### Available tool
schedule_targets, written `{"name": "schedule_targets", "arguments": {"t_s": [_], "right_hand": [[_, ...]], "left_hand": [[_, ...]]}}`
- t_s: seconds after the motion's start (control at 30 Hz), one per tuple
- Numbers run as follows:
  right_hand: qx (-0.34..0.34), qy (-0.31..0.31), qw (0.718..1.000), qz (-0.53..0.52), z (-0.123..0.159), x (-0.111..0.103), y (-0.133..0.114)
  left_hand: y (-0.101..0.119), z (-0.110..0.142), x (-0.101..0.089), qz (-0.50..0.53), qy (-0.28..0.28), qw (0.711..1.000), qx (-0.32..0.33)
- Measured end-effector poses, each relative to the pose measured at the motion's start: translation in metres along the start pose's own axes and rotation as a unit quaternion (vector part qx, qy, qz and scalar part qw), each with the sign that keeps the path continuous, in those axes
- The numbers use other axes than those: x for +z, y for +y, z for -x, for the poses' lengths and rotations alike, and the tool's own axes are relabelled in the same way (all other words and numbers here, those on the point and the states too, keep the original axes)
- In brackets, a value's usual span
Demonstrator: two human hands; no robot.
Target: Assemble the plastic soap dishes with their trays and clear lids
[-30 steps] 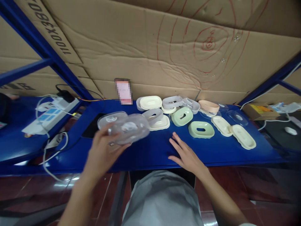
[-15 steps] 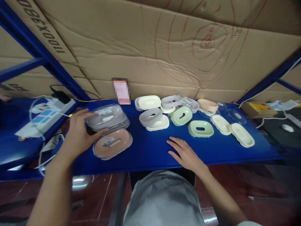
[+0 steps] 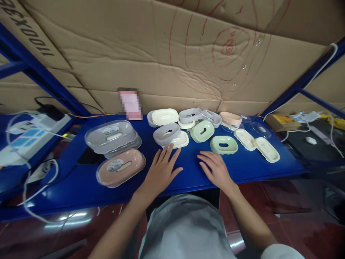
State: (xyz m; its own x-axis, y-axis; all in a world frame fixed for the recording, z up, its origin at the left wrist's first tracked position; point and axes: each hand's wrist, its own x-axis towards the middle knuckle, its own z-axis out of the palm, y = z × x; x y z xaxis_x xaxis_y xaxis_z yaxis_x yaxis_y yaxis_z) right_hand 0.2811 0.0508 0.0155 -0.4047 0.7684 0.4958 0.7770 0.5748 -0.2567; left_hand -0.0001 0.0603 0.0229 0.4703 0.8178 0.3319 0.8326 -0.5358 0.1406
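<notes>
My left hand point(image 3: 161, 166), fingers spread, is over the front of the table, its fingertips by a cream oval tray point(image 3: 181, 140). A grey oval ring-shaped piece point(image 3: 166, 135) leans on that tray. My right hand point(image 3: 215, 169) hovers or rests near the table's front, fingers apart and holding nothing. Just beyond it lies a green oval piece with a slot point(image 3: 224, 144); another green slotted piece point(image 3: 202, 131) tilts behind. At the left sit a grey lidded oval box point(image 3: 113, 136) and a pink lidded oval box point(image 3: 121, 167), both with clear covers and round labels.
A phone point(image 3: 130, 104) leans on the cardboard wall point(image 3: 121, 46). Cream trays point(image 3: 267, 149), a peach piece point(image 3: 230, 118) and clear lids point(image 3: 259, 129) lie to the right. A power strip with cables point(image 3: 32, 138) is at left. A dark flat object point(image 3: 90, 157) lies beside the boxes.
My left hand has let go of the grey lidded box and moved right, toward the middle of the table. My right hand stays near its place. The view has shifted slightly right.
</notes>
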Motion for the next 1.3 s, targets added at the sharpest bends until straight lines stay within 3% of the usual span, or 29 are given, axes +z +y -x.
{"name": "schedule_targets", "arguments": {"t_s": [0.13, 0.23, 0.3, 0.4, 0.5, 0.57, 0.67, 0.77, 0.87, 0.97, 1.1, 1.2, 1.3], "right_hand": [[0.116, 0.032, 0.983, 0.138, 0.015, -0.017, 0.04], [0.138, 0.006, 0.977, 0.161, 0.026, -0.024, 0.043], [0.108, -0.031, 0.985, 0.129, 0.029, -0.026, 0.025], [0.007, -0.097, 0.995, 0.012, 0.026, -0.028, -0.011], [-0.064, -0.083, 0.992, -0.076, 0.012, -0.035, -0.018], [-0.044, -0.037, 0.997, -0.046, -0.001, -0.045, 0.003], [0.077, 0.004, 0.992, 0.097, -0.014, -0.063, 0.062], [0.245, -0.002, 0.936, 0.254, -0.009, -0.075, 0.117], [0.311, -0.052, 0.901, 0.299, 0.013, -0.075, 0.141], [0.287, -0.045, 0.917, 0.274, 0.038, -0.069, 0.132], [0.201, -0.003, 0.961, 0.19, 0.061, -0.06, 0.091], [0.096, -0.03, 0.992, 0.075, 0.065, -0.051, 0.053], [0.032, -0.056, 0.998, -0.012, 0.061, -0.036, 0.021]], "left_hand": [[0.001, -0.007, 0.016, -0.001, -0.011, 1.0, -0.029], [0.005, -0.006, 0.012, 0.01, 0.003, 0.999, -0.04], [0.013, -0.003, 0.008, 0.024, 0.016, 0.999, -0.02], [0.028, 0.007, 0.006, 0.074, 0.011, 0.996, 0.056], [0.033, 0.019, 0.006, 0.113, -0.001, 0.989, 0.091], [0.03, 0.028, 0.006, 0.123, 0.005, 0.99, 0.075], [0.022, 0.038, 0.005, 0.12, 0.036, 0.991, 0.045], [0.018, 0.044, 0.006, 0.11, 0.086, 0.99, 0.015], [0.017, 0.044, 0.007, 0.131, 0.099, 0.986, 0.013], [0.015, 0.044, 0.007, 0.169, 0.096, 0.981, 0.014], [0.014, 0.047, 0.002, 0.219, 0.123, 0.968, -0.007], [0.018, 0.045, -0.001, 0.238, 0.11, 0.965, 0.005], [0.024, 0.038, -0.001, 0.243, 0.082, 0.966, 0.034]]}}
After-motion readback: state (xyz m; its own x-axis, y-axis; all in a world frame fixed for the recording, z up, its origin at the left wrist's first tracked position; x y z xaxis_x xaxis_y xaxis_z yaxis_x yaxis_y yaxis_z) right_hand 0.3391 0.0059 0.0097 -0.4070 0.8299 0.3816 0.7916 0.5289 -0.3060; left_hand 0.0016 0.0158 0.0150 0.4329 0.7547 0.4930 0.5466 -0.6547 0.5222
